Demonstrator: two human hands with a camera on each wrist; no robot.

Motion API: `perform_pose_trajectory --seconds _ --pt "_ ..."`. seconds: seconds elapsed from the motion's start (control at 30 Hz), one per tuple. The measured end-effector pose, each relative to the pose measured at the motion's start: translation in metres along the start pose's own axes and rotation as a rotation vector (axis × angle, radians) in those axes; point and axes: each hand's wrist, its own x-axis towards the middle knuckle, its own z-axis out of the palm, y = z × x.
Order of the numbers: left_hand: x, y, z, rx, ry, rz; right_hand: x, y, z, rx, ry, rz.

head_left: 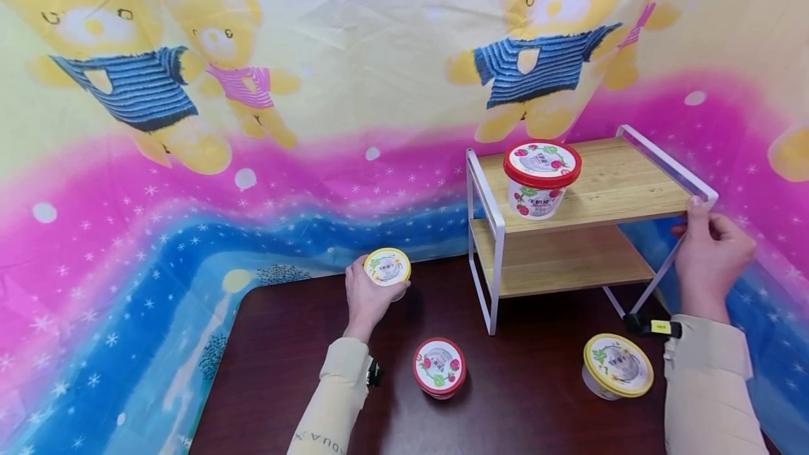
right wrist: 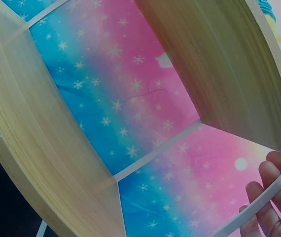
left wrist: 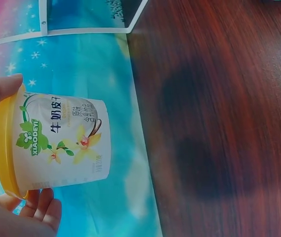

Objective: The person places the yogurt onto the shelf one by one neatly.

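Observation:
My left hand (head_left: 369,295) grips a white tub with a yellow lid (head_left: 387,267) around the lid's edge, left of the shelf. In the left wrist view this tub (left wrist: 64,140) shows yellow flowers and green leaves, and it is held above the dark table. My right hand (head_left: 714,251) holds the white metal frame at the right front corner of a two-tier wooden shelf (head_left: 607,188). Its fingers (right wrist: 273,185) wrap the frame bar in the right wrist view. On the top board, near the left end, stands a larger red-lidded tub (head_left: 542,177).
A small red-lidded tub (head_left: 439,367) stands on the dark table (head_left: 284,371) in front of the left hand. Another yellow-lidded tub (head_left: 617,365) stands before the shelf, near the right sleeve. A cloth printed with bears (head_left: 379,104) hangs behind the table.

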Motion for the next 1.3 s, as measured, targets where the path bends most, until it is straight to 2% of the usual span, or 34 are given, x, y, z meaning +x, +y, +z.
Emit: perform_pose_trajectory --seconds 0.4,0.63,0.9,1.3 --pt "-0.004 0.011 -0.002 -0.02 -0.015 0.023 0.002 0.001 0.0 -0.008 -0.011 0.0" --pt "-0.004 0.014 -0.003 -0.025 -0.027 0.033 0.001 0.005 0.0 -0.041 -0.011 -0.052" --pt "-0.004 0.016 -0.004 -0.031 -0.03 0.043 -0.001 0.008 0.003 -0.11 0.053 -0.142" --pt "-0.005 0.019 -0.003 -0.024 -0.033 0.044 0.003 0.013 -0.001 -0.119 0.01 -0.146"
